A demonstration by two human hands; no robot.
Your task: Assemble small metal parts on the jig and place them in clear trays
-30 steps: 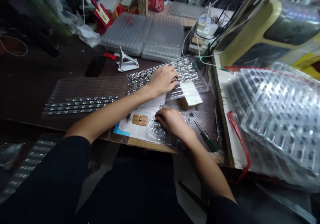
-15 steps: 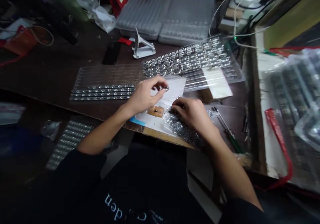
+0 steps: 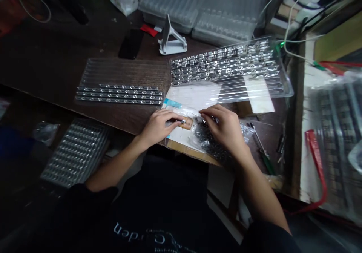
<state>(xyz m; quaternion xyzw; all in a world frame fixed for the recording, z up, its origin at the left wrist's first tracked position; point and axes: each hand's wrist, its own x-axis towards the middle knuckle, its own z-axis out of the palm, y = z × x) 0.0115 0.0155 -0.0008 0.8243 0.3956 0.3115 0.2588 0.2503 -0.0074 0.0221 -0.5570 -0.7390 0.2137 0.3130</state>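
Observation:
My left hand (image 3: 161, 126) pinches a small shiny metal part (image 3: 183, 121) between thumb and forefinger. The part is at the left end of a small wooden block (image 3: 188, 123), which lies on white paper (image 3: 195, 94). Slightly to the right, my right hand (image 3: 223, 124) has its thumb and fingertips pressed together above a clear plastic bag (image 3: 205, 134) of small dark metal pieces. Whatever those fingertips hold is too small to make out. The bag lies partly under my right hand.
A clear tray (image 3: 118, 94) with a few filled rows lies left; a fuller tray (image 3: 226, 62) of metal parts lies behind. A white stand (image 3: 172, 43), a black phone (image 3: 131, 43) and stacked clear trays (image 3: 226, 25) sit farther back. A screwdriver (image 3: 264, 157) lies right.
My left hand has come down with the metal part to the wooden block. My right hand has lifted slightly from the bag, fingertips still together. The camera view has shifted.

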